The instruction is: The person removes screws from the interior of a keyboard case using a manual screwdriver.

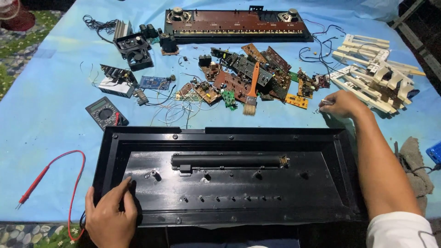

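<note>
nearest, the left hand (109, 217) rests on the near left corner of the long black plastic keyboard shell (229, 183), fingers (125, 183) loosely spread on its inner floor. the shell lies open-side up on the blue-covered counter (41, 115). farther right, the right hand (342, 104) reaches past the shell, fingers pinching a small metal part (325, 102) beside the yellow circuit board (296, 101). beyond lies an orange-handled brush (251, 89).

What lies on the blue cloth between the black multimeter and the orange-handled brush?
In the head view, between the multimeter and the brush lie a tangle of thin loose wires and a few small circuit boards.
</note>
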